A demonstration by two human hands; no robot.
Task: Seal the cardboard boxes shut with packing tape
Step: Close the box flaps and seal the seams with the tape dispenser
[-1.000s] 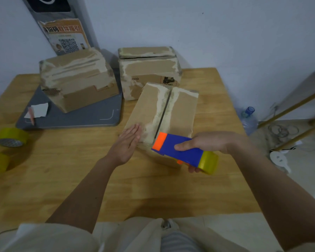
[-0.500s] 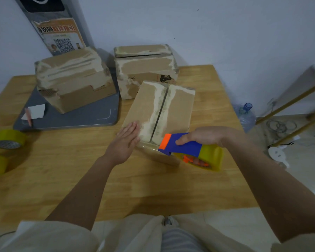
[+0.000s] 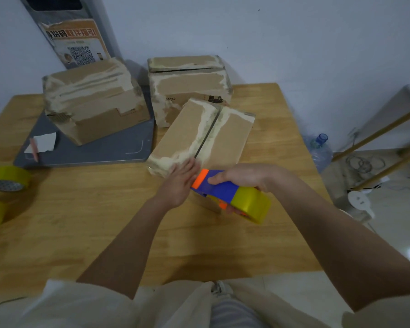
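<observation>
A long cardboard box point(image 3: 225, 138) lies in the middle of the wooden table point(image 3: 81, 233), its two top flaps meeting at a dark seam with torn paper along it. My left hand point(image 3: 179, 184) rests flat, fingers together, on the box's near end beside the seam. My right hand point(image 3: 244, 177) grips a blue and orange tape dispenser point(image 3: 218, 189) carrying a yellow tape roll point(image 3: 252, 205), with its orange tip at the box's near edge, touching my left hand.
Two more worn boxes stand behind: one point(image 3: 92, 100) on a grey board point(image 3: 104, 150) at the left, one point(image 3: 189, 86) against the wall. Two spare yellow tape rolls point(image 3: 8, 178) lie at the table's left edge. A paper scrap and pencil point(image 3: 42, 143) sit on the board.
The dispenser has dropped lower and come closer to my left hand at the box's near end. My left hand stayed on the box, shifted slightly toward the seam.
</observation>
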